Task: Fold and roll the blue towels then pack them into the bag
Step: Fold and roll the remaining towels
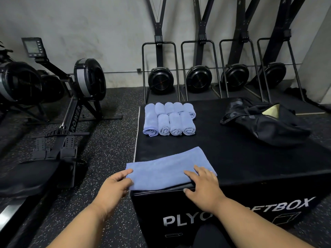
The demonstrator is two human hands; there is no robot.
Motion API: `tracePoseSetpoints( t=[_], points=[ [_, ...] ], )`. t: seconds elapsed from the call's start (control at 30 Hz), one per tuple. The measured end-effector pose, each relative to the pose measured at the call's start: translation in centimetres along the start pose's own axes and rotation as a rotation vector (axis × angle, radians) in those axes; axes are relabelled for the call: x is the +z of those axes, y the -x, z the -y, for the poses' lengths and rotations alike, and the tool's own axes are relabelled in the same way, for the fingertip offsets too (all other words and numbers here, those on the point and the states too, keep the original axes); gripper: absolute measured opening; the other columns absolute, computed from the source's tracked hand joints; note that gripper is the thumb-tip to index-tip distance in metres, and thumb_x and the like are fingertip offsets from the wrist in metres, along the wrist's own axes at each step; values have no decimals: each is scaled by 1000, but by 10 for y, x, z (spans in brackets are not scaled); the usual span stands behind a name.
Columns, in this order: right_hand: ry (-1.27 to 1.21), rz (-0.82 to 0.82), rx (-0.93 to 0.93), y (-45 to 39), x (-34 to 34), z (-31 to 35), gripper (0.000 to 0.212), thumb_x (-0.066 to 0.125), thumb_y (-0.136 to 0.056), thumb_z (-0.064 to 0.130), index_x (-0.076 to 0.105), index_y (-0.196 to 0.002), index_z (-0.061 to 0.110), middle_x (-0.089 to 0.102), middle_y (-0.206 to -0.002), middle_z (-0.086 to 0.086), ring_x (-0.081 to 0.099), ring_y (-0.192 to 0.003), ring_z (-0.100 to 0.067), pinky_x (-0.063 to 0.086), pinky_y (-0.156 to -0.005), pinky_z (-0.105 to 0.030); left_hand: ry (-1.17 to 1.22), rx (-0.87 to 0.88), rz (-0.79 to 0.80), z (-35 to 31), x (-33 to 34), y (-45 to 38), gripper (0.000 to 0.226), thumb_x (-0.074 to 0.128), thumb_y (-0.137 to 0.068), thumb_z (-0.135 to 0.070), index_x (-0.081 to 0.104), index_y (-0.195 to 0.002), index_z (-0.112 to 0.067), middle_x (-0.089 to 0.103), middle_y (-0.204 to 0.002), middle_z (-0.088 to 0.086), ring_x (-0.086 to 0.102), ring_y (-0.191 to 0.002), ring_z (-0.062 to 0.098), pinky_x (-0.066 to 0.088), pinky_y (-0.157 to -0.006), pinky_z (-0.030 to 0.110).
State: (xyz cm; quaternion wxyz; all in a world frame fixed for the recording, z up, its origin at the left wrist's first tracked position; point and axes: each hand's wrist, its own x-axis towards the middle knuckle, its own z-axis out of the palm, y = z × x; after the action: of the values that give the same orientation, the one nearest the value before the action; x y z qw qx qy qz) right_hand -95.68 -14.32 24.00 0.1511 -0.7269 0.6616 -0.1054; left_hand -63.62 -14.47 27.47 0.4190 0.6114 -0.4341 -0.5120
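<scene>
- My left hand (pixel 114 183) pinches the folded blue towel's (pixel 166 169) left edge; my right hand (pixel 202 183) lies flat on it, at the plyo box's (pixel 232 158) near edge.
- Rolled towels (pixel 169 119) sit behind; black bag (pixel 265 122) far right.
- Rowing machine (pixel 71 113) stands left.

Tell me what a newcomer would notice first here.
Probably the folded blue towel at the near edge of the black plyo box, with the left hand and right hand on it. Behind it lie the rolled towels; the black bag sits far right.
</scene>
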Motion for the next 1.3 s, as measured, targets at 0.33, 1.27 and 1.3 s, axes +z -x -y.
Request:
tracePoseSetpoints(
  t=[0.33, 1.27, 1.3],
  points=[
    [-63, 31, -36, -5, -17, -14, 59, 57, -97, 58, 41, -153, 47, 23, -170, 5, 12, -159, -18, 2, -128, -38, -208, 213, 146, -28, -4, 20, 60, 62, -86, 14, 69, -124, -31, 65, -79, -7, 54, -70, 7, 45, -65, 19],
    [-597, -117, -119, 45, -11, 51, 29, 57, -93, 39, 57, -81, 14, 56, -75, -3, 48, -67, -11, 48, -68, -40, -887, 686, 122, -48, 50, 28, 57, 85, -73, -43, 62, -125, -48, 47, -112, -28, 43, -112, -1, 34, -102, 14],
    [-638, -106, -96, 47, -10, 48, 31, 58, -94, 41, 58, -83, 12, 57, -76, -5, 46, -67, -8, 49, -68, -40, -879, 660, 140, -45, 47, 24, 52, 85, -73, -44, 64, -120, -47, 47, -115, -29, 43, -115, -2, 33, -104, 15]
  ],
)
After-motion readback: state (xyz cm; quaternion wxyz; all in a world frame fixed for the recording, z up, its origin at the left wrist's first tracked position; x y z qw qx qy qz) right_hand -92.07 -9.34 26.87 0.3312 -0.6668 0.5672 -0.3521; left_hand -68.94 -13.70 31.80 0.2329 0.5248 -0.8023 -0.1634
